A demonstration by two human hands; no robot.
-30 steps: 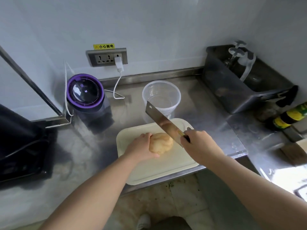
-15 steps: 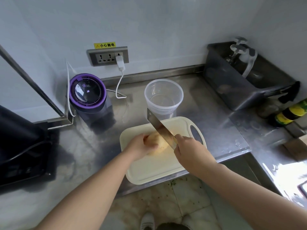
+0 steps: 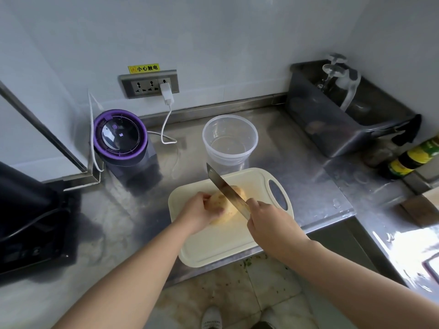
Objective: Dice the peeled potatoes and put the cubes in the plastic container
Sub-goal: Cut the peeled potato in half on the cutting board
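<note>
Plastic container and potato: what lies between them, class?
Head view: between plastic container and potato lie the cutting board rim and the knife tip.

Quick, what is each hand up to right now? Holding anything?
Left hand: closed, gripping the peeled potato on the cutting board.
Right hand: closed around the handle of the knife, blade across the potato.

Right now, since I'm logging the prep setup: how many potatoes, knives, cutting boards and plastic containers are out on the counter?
Potato: 1
Knife: 1
Cutting board: 1
Plastic container: 1
Total: 4
</note>
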